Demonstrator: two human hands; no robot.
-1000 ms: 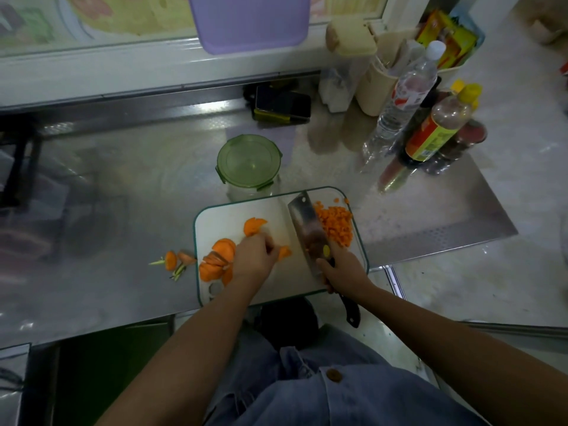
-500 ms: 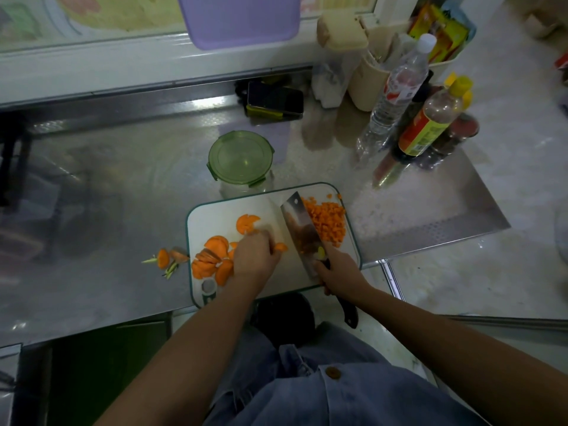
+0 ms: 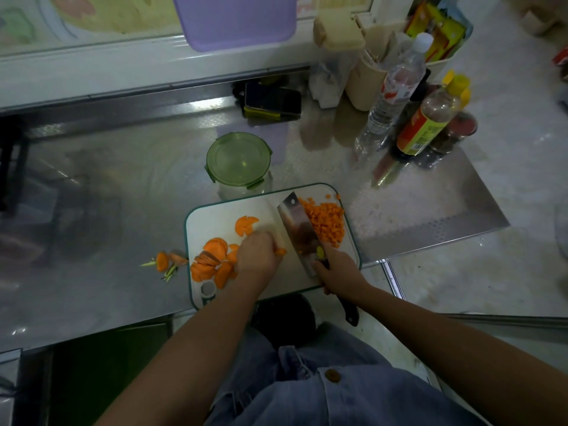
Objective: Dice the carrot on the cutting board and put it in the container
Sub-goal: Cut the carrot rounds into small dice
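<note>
The right hand [image 3: 339, 269] grips a cleaver [image 3: 296, 222], edge down on the white cutting board [image 3: 215, 219]. A heap of diced carrot [image 3: 325, 221] lies right of the blade. The left hand [image 3: 256, 259], fingers curled, pins a carrot piece [image 3: 280, 251] left of it. Carrot slices [image 3: 212, 262] occupy the board's left. The lidded green container [image 3: 238, 159] stands just behind.

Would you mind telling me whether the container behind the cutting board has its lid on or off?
On: the green lid sits flat over the clear container. Whether its clips are latched, I cannot tell.

A kitchen: I work at a stainless-steel counter [image 3: 123, 179], where a white cutting board [image 3: 221, 216] carries sliced and diced carrot [image 3: 325, 221] under a cleaver [image 3: 298, 222]. A green-lidded glass container [image 3: 238, 159], sauce bottle [image 3: 427, 124] and water bottle [image 3: 390, 103] stand behind.
</note>
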